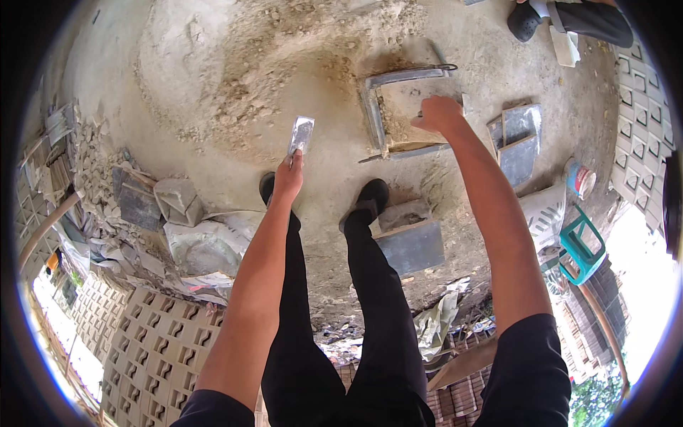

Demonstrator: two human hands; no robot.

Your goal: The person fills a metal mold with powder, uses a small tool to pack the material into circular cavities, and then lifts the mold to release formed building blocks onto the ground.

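Note:
My left hand (289,173) is closed around the handle of a flat rectangular metal trowel (302,133), its blade pointing away from me above the dusty floor. To the right, a square metal-edged mould (371,107) lies on the floor with a pale, flat surface (407,96) inside it. Loose grey mix shows along the mould's left inner side. Over the mould's right part is my right hand (440,114), fingers curled closed; what they hold, if anything, is hidden. A dark ring-shaped handle (447,67) sits at the mould's far right corner.
A heap of sandy mix (242,85) spreads beyond the trowel. Grey plates (518,146) lie right of the mould, another plate (411,248) by my right foot. A green plastic stool (583,245) and a bucket (580,178) stand right. Another person's shoe (524,23) is far right.

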